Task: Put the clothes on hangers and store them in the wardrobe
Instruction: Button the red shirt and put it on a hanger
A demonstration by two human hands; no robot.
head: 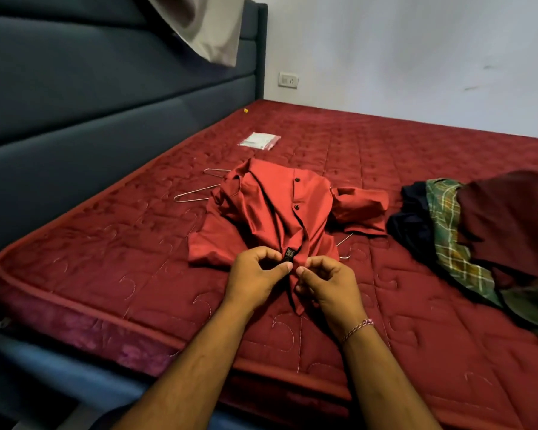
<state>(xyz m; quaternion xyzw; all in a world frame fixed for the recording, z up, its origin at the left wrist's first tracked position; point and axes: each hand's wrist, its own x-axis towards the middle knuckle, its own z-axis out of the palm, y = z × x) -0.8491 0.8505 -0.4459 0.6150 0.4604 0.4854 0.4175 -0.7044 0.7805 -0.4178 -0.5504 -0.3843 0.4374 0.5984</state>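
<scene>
The red shirt [271,212] lies flat on the red quilted mattress [416,156], its long axis running from the near bed edge away toward the wall [416,57], black neck label at the near end, buttons up its front. Both hands are at that near end — the left hand [255,277] and right hand [326,283] each have fingers curled, pinching the shirt's front edges together just below the label. Wire hangers [196,193] poke out beside the shirt's far left, a pile of clothes [478,231] sits to the right, a clear plastic bag [259,140] lies beyond, and a dark padded headboard [106,97] runs along the left.
</scene>
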